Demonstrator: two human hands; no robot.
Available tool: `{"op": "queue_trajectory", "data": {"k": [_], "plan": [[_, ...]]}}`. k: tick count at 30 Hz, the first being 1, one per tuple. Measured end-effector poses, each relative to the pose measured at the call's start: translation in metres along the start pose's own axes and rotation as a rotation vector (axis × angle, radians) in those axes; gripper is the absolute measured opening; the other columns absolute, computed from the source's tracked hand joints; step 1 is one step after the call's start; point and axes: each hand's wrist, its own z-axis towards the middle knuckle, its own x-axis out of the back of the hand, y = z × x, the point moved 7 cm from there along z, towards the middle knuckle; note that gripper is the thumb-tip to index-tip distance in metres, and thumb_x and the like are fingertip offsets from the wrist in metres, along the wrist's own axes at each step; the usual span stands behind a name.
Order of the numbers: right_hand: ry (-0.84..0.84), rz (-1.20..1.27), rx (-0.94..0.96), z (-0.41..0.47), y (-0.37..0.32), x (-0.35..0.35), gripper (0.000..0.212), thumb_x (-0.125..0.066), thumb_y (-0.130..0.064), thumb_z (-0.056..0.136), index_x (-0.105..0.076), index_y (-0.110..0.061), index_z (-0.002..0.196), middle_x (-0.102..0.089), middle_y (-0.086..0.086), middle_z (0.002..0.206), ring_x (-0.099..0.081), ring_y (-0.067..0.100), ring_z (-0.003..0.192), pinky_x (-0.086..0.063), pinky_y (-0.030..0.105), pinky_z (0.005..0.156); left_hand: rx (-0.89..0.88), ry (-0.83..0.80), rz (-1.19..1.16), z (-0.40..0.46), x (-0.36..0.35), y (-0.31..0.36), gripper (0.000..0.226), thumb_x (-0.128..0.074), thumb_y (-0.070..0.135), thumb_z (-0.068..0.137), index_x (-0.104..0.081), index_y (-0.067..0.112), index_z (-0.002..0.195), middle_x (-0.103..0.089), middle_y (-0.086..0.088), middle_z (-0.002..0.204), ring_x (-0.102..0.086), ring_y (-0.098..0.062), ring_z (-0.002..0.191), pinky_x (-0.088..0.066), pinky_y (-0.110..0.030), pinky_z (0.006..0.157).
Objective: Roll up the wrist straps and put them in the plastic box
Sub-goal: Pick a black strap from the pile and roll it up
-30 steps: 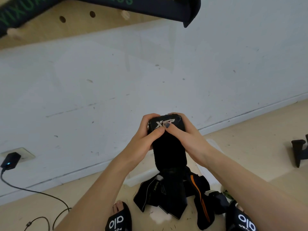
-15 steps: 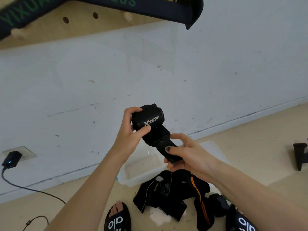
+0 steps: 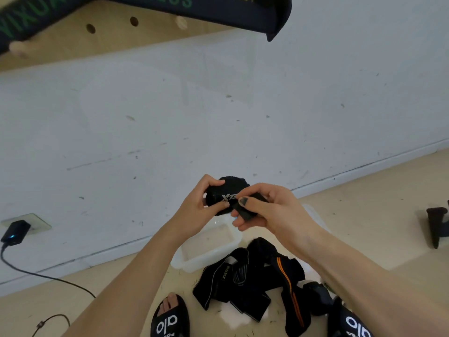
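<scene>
Head view: the wrist strap (image 3: 227, 192), black woven fabric with white lettering, is sitting as a thick roll in mid-air above the plastic box (image 3: 194, 257). The left hand (image 3: 194, 210) is gripping the roll, thumb and fingers curled round it. The right hand (image 3: 272, 212) is pinching the flat loose tail between thumb and curled fingers; how tightly is hard to judge. The box, translucent white and shallow, is resting on the pale floor (image 3: 364, 227) by the wall. A heap of loose straps (image 3: 255, 283), black with an orange stripe, is lying just beside it.
</scene>
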Motion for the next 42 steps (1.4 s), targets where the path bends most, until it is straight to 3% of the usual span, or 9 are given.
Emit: {"op": "queue_trajectory", "data": {"k": [5,11,15,19,25,30,35,38,42], "plan": [[-0.194,-0.129,0.06,-0.007,-0.01,-0.002,0.053,-0.051,0.024,0.08,-0.063,-0.001,0.125,-0.077,0.013,0.115,-0.074,0.026,0.111,-0.058,0.031,0.097,0.083,-0.079,-0.112,-0.004,-0.006,-0.001,0.029,-0.061,0.001,0.097,-0.058,0.02,0.119,-0.065,-0.011,0.121,-0.07,-0.015,0.095,-0.058,-0.036,0.091],[-0.025,-0.288,0.208,-0.004,-0.022,0.008,0.026,-0.05,-0.001,0.105,-0.075,-0.009,0.105,-0.08,0.01,0.088,-0.078,0.025,0.083,-0.06,0.028,0.077,0.169,-0.095,-0.263,-0.005,-0.016,0.001,0.013,-0.06,0.028,0.102,-0.055,0.017,0.098,-0.061,-0.003,0.089,-0.059,-0.017,0.08,-0.054,-0.035,0.084],[0.107,-0.763,0.479,-0.009,-0.034,0.013,0.021,-0.055,-0.014,0.103,-0.075,-0.021,0.099,-0.064,-0.013,0.059,-0.062,0.009,0.057,-0.048,0.018,0.06,0.16,-0.08,-0.22,-0.004,-0.019,0.004,0.022,-0.05,0.028,0.107,-0.05,0.017,0.088,-0.053,-0.004,0.082,-0.05,-0.019,0.078,-0.051,-0.032,0.076],[0.286,-0.94,0.641,-0.005,-0.046,0.022,0.021,-0.057,-0.028,0.1,-0.072,-0.02,0.088,-0.049,-0.015,0.058,-0.049,0.011,0.062,-0.034,0.023,0.057,0.158,-0.125,-0.256,-0.008,-0.027,0.012,0.021,-0.047,0.019,0.109,-0.05,0.014,0.089,-0.056,0.009,0.074,-0.051,-0.009,0.07,-0.048,-0.024,0.069],[0.386,-0.602,0.342,0.018,-0.032,0.038,0.035,-0.061,-0.022,0.102,-0.055,0.0,0.075,-0.047,0.0,0.074,-0.044,0.011,0.066,-0.034,0.026,0.063,0.113,-0.169,-0.338,-0.014,-0.044,0.027,0.025,-0.044,0.016,0.109,-0.051,0.016,0.085,-0.048,-0.001,0.079,-0.046,-0.012,0.07,-0.045,-0.025,0.067],[0.33,-0.383,0.048,0.028,0.003,0.042,0.026,-0.063,-0.026,0.102,-0.073,-0.009,0.085,-0.065,-0.001,0.097,-0.063,0.014,0.086,-0.048,0.027,0.079,0.087,-0.15,-0.224,-0.018,-0.036,0.026,0.023,-0.049,0.014,0.107,-0.06,0.021,0.087,-0.064,0.007,0.091,-0.056,-0.009,0.081,-0.049,-0.028,0.079],[0.294,-0.124,-0.135,0.023,0.027,0.037,0.032,-0.06,-0.027,0.103,-0.072,0.002,0.101,-0.069,0.013,0.086,-0.065,0.025,0.078,-0.049,0.035,0.073,0.045,-0.144,-0.107,-0.021,-0.034,0.027,0.011,-0.054,0.013,0.104,-0.058,0.023,0.109,-0.064,0.01,0.101,-0.062,-0.007,0.082,-0.051,-0.028,0.081],[0.322,-0.022,-0.181,0.022,0.032,0.035,0.027,-0.059,-0.026,0.102,-0.072,-0.003,0.096,-0.066,0.014,0.086,-0.062,0.028,0.079,-0.047,0.037,0.072,0.037,-0.129,-0.147,-0.022,-0.032,0.03,0.026,-0.057,0.01,0.102,-0.048,0.027,0.119,-0.064,-0.001,0.115,-0.066,-0.012,0.086,-0.053,-0.027,0.077],[0.394,0.038,-0.268,0.024,0.045,0.034,0.025,-0.06,-0.021,0.096,-0.073,-0.002,0.103,-0.065,0.017,0.09,-0.063,0.033,0.083,-0.049,0.045,0.077,-0.083,-0.157,-0.002,-0.025,-0.038,0.035,0.036,-0.056,0.011,0.101,-0.056,0.037,0.126,-0.062,0.011,0.119,-0.066,-0.02,0.096,-0.054,-0.029,0.081]]}}
